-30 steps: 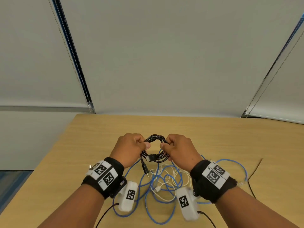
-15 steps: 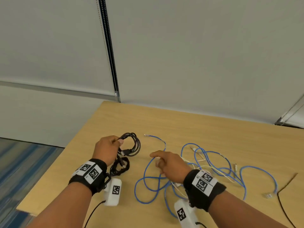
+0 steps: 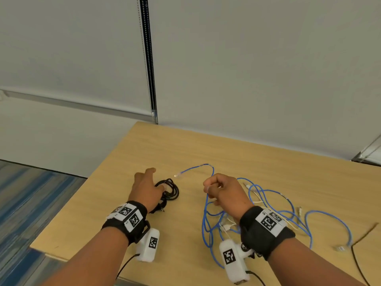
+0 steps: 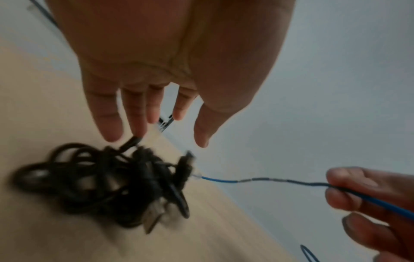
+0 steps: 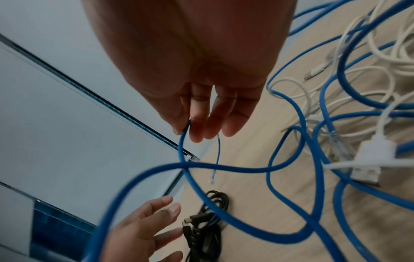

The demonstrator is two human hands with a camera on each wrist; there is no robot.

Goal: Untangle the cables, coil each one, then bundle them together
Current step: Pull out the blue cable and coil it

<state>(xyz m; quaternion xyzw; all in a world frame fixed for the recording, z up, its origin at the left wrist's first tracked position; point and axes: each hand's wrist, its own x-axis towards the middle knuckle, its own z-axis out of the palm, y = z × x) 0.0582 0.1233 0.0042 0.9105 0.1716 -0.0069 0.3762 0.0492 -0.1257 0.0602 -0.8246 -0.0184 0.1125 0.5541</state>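
A coiled black cable (image 3: 168, 191) (image 4: 107, 186) (image 5: 207, 228) lies on the wooden table (image 3: 226, 153) at the left. My left hand (image 3: 147, 187) (image 4: 154, 113) hovers just above it with straight, spread fingers and holds nothing. My right hand (image 3: 221, 191) (image 5: 201, 124) is lifted and pinches a blue cable (image 3: 208, 205) (image 5: 181, 147) (image 4: 369, 196) near its end. That end (image 3: 178, 174) points left, toward the black coil. The blue cable's loops (image 3: 288, 211) lie tangled with a thin white cable (image 3: 228, 226) (image 5: 369, 154) to the right.
The table's left edge (image 3: 82, 193) drops to a striped blue carpet (image 3: 24, 203). A thin dark wire (image 3: 365, 238) lies at the far right of the table. Behind the table hang grey blinds (image 3: 247, 69). Bare tabletop lies beyond the cables.
My left hand has set the black coil on the table and let go of it. My right hand has pinched the blue cable and lifted it. The view has swung left.
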